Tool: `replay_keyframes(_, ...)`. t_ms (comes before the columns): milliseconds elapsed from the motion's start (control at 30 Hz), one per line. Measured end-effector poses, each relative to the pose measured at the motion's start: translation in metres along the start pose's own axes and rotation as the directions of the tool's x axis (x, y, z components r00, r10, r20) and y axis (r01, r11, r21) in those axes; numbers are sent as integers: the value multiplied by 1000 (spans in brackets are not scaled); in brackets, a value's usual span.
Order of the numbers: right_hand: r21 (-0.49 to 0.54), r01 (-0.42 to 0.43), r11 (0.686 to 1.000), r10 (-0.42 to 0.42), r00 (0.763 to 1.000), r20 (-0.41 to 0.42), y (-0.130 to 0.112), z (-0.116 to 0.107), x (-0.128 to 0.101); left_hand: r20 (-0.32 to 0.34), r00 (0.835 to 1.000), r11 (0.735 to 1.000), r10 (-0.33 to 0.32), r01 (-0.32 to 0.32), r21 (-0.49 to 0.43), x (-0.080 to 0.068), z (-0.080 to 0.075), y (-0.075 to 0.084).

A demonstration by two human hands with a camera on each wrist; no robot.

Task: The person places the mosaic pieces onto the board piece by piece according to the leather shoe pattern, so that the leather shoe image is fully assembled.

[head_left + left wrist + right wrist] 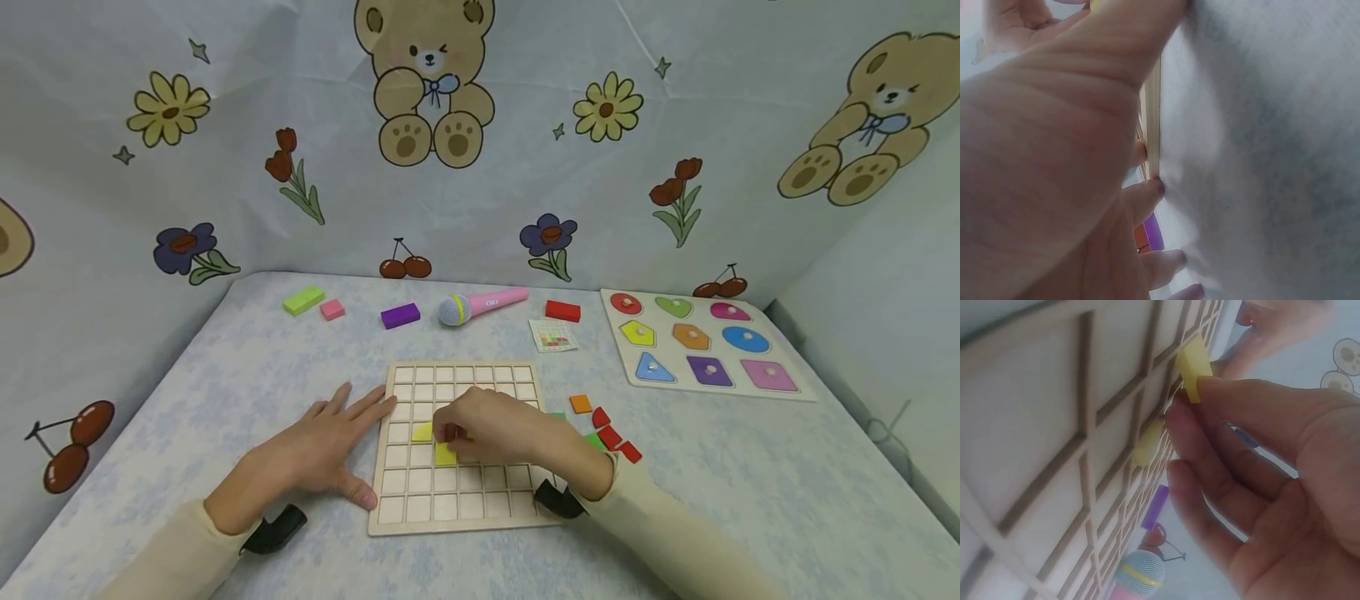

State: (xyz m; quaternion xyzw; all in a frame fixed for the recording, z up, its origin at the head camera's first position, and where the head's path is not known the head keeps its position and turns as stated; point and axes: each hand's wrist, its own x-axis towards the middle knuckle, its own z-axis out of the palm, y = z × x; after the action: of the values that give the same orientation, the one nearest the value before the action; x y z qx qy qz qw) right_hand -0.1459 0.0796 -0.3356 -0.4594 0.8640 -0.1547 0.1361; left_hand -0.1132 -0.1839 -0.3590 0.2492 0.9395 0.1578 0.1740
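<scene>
Yellow tile in the right hand's pinch, over a wooden grid board

From the head camera, the right hand (pixel 495 427) reaches over the grid board (pixel 431 509), thumb and fingers together on a yellow tile (pixel 446 453) just off the centre towards 9 o'clock. A second yellow tile (pixel 422 432) lies in a cell at its 10 o'clock. The left hand (pixel 318 446), fingers spread, rests at the board's 9 o'clock edge. A microphone (pixel 483 306) lies at 12 o'clock, a shape puzzle (pixel 617 371) at 2, red pieces (pixel 610 437) at 3.

The left wrist view shows fingertips against the board's side, clamped on nothing.

In the right wrist view, the pinched tile sits at 1 o'clock of the frame; whether it is fully seated, I cannot tell. Another yellow piece (pixel 1147 442) lies at its 7 o'clock.
</scene>
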Motion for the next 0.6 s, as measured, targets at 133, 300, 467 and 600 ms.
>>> replay_keyframes(133, -44, -15, 999, 16, 1000, 9, -2, 1, -1, 4, 1000, 1000, -7, 7, -4, 1, 0, 0)
replay_keyframes(300, -99, -23, 995, 27, 999, 36, -4, 3, -2, 11, 1000, 1000, -19, 19, -11, 1, 0, -1)
replay_keyframes(467, -106, -31, 994, 36, 998, 43, -5, 3, -6, 15, 1000, 1000, -24, 24, -8, 2, 0, -1)
replay_keyframes(600, -71, -14, 997, 17, 999, 43, -4, 0, -13, 13, 1000, 1000, -27, 27, -2, 2, 0, 1)
